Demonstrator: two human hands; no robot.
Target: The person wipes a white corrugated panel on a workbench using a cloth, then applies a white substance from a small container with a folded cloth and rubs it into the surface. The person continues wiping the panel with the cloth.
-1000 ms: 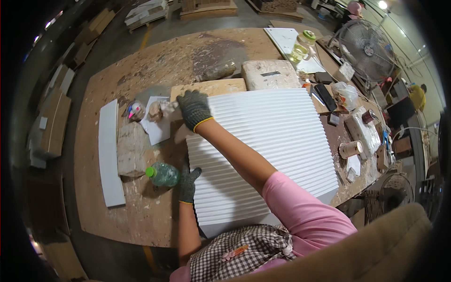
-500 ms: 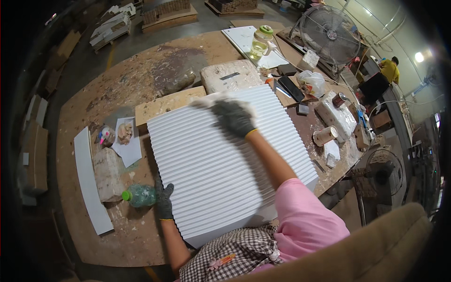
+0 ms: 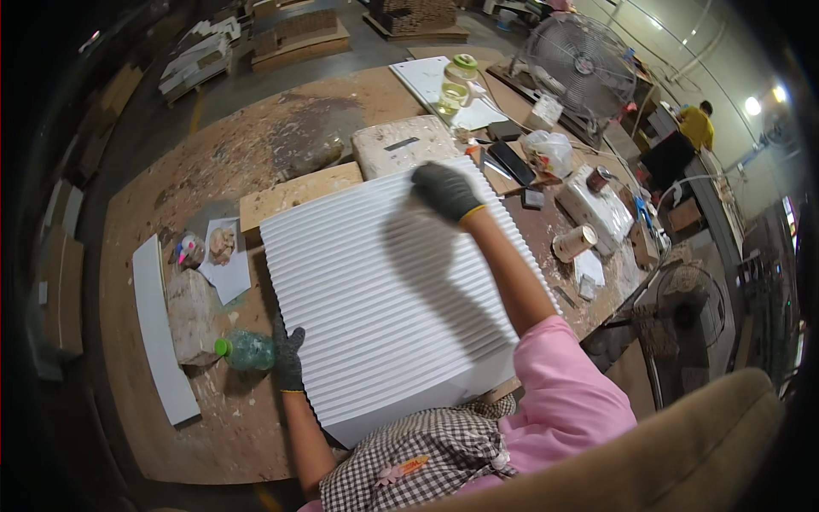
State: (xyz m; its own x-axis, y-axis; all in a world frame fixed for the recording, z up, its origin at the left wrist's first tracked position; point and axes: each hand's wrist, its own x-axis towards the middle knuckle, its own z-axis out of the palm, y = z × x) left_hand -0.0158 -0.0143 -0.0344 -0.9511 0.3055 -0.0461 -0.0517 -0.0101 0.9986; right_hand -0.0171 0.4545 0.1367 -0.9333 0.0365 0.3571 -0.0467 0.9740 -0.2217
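A white panel with a ribbed top lies in front of me, its plain front side facing my checked apron. My right hand, in a dark grey glove, is closed and raised over the panel's far right part, casting a shadow on the ribs. A pale cloth is bunched beneath that hand, mostly hidden by it. My left hand, gloved alike, rests against the panel's left edge with thumb and fingers apart. Beside it lies a clear greenish bottle with a green cap.
Behind the panel are a wooden block and a wrapped block. A phone, paper cup and wrapped block lie to the right. A white strip lies left. A large fan stands at the back right.
My right hand has lifted off the ribbed surface and moved slightly right, closing into a fist; the cloth beneath it shows far less. My left hand stays at the edge. The view has shifted slightly.
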